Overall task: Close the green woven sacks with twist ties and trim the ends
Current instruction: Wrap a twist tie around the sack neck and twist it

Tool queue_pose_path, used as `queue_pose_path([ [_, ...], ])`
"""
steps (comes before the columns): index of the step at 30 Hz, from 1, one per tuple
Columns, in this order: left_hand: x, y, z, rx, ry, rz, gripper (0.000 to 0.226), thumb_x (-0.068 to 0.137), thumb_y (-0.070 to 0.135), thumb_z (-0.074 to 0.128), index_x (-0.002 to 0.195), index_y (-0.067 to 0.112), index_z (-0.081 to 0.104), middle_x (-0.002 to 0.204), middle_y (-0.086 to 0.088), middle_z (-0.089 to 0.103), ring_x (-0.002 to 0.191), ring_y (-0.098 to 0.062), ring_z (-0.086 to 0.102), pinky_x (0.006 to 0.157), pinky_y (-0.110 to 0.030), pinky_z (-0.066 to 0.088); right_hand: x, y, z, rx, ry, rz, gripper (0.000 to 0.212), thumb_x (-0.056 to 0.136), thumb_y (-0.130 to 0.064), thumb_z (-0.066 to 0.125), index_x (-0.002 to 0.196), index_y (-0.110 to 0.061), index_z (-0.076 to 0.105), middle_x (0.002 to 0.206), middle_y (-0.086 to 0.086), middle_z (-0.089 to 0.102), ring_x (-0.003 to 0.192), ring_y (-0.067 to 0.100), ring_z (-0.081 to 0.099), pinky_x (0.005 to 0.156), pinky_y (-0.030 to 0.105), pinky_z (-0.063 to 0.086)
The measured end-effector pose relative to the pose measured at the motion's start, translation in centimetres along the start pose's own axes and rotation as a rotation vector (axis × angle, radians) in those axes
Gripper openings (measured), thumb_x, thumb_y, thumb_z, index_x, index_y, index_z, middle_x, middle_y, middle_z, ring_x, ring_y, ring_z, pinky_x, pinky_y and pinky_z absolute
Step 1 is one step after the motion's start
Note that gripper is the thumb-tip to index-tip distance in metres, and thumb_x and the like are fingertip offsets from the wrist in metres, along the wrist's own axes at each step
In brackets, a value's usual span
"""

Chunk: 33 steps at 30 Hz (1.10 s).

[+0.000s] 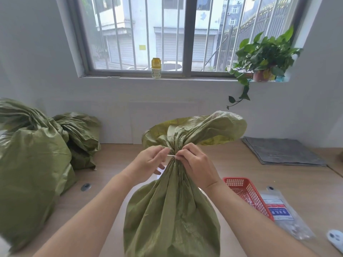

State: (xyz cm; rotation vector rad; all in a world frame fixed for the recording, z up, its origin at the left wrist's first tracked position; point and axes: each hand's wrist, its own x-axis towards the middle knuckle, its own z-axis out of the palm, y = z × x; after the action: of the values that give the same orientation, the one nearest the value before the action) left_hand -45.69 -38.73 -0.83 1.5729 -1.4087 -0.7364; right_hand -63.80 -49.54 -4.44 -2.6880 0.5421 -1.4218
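Step in hand: tying the neck of the centre sack; trimming not yet done.
Green sack (172, 210) stands near centre on the table (111, 160). At its gathered neck, the left hand (148, 162) and right hand (194, 164) each pinch the white twist tie (171, 156) with curled fingers, apparently mid-wrap, though the tie's ends are hard to see. Next: twist tight, then cut the tails. More sacks (27, 154) lie far left.
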Motion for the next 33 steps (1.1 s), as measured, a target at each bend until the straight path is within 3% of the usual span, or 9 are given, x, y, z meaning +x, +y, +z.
queue_pose_path([
  [3,0.3,0.2,0.5,0.123,0.008,0.085,0.036,0.103,0.041,0.058,0.085,0.01,0.063,0.082,-0.014,0.058,0.072,-0.03,0.062,0.069,-0.044,0.061,0.4,-0.6,0.0,0.004,0.016,-0.033,0.021,0.103,-0.021,0.061,0.096,-0.008,0.075,0.094,0.0,0.062,0.085,0.018,0.062,0.066,0.037,0.058],
  [6,0.2,0.5,0.6,0.058,-0.013,0.12,0.037,0.106,0.028,0.057,0.079,0.002,0.059,0.066,-0.005,0.052,0.063,-0.021,0.047,0.062,-0.042,0.045,0.3,-0.9,-0.4,0.009,0.016,-0.04,0.024,0.104,-0.024,0.059,0.097,-0.008,0.075,0.095,-0.001,0.062,0.083,0.018,0.063,0.065,0.037,0.058],
  [11,-1.0,0.8,1.1,-0.166,-0.021,0.118,0.042,0.106,0.013,0.055,0.065,0.012,0.06,0.064,-0.012,0.049,0.061,-0.02,0.041,0.06,-0.031,0.032,-0.1,-1.2,-0.7,0.067,0.016,-0.042,0.021,0.104,-0.026,0.061,0.1,-0.012,0.076,0.099,-0.004,0.063,0.079,0.014,0.064,0.066,0.034,0.058],
  [20,-1.8,-0.1,1.0,-0.41,-0.021,0.082,0.04,0.106,0.01,0.053,0.067,0.008,0.063,0.065,-0.006,0.055,0.059,-0.015,0.046,0.059,-0.023,0.039,-0.3,-1.0,-0.6,0.081,-0.001,-0.093,0.017,0.105,-0.023,0.062,0.102,-0.012,0.075,0.103,-0.003,0.065,0.083,0.017,0.067,0.069,0.036,0.058],
  [27,-2.2,0.0,1.0,-0.435,-0.06,0.104,0.034,0.098,0.02,0.059,0.067,0.007,0.063,0.066,-0.007,0.056,0.06,-0.015,0.047,0.06,-0.022,0.042,-0.4,-0.8,-0.7,0.089,0.023,-0.129,0.022,0.106,-0.021,0.058,0.099,-0.008,0.074,0.101,0.001,0.067,0.085,0.019,0.067,0.076,0.035,0.057],
  [33,-2.3,0.0,1.3,-0.344,-0.029,0.107,0.039,0.106,0.011,0.054,0.068,0.005,0.063,0.065,-0.005,0.055,0.061,-0.016,0.047,0.06,-0.023,0.042,-0.7,-0.9,-0.8,0.06,0.027,-0.134,0.021,0.105,-0.013,0.057,0.092,-0.003,0.07,0.097,0.006,0.065,0.085,0.024,0.064,0.075,0.038,0.056],
])
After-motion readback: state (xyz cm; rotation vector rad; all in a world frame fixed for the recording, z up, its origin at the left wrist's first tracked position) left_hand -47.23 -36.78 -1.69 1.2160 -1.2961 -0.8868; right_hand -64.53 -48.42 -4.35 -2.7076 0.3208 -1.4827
